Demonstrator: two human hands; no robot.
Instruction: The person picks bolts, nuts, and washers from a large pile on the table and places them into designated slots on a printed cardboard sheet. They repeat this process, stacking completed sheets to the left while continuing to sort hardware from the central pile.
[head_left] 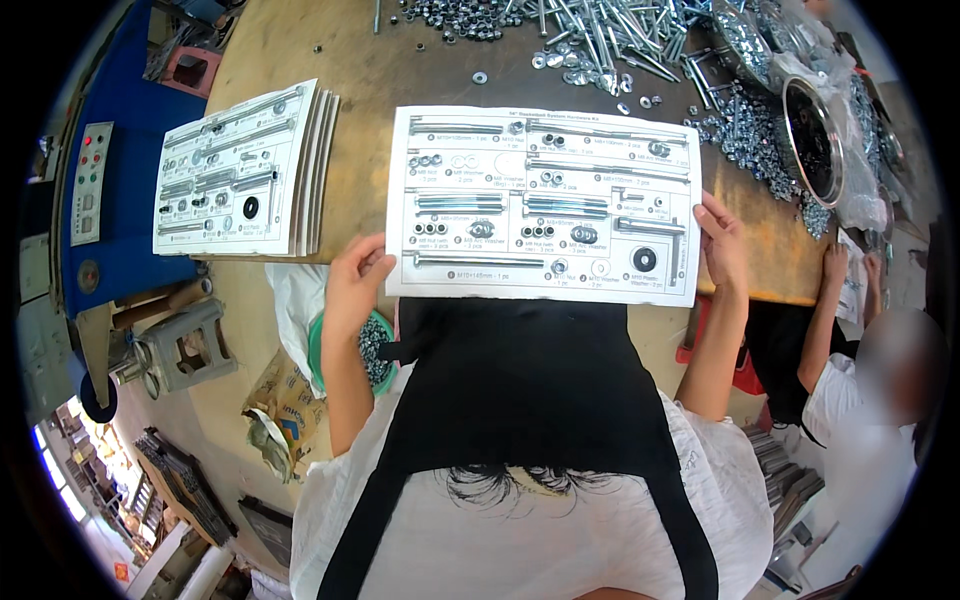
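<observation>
At the near edge of the surface [268,55], left hand [356,278] and right hand [724,245] grip one card [545,205]; far-edge bolts [603,52] lie loose; whether the left-edge stack [235,172] is finished, I cannot tell.

Just above centre, toward twelve o'clock, a white card [550,205] bears black print: a title line along its twelve o'clock edge and, below, boxed hardware drawings captioned with part names, sizes and counts, each marked by a circled letter. At ten o'clock, the front sheet of a stack of cards [235,170] shows similar captions, smaller and tilted. Between nine and ten o'clock, a pale control panel [91,183] carries small markings, too fine to read. At eight o'clock, a brown bag [290,415] has partly creased blue lettering.
</observation>
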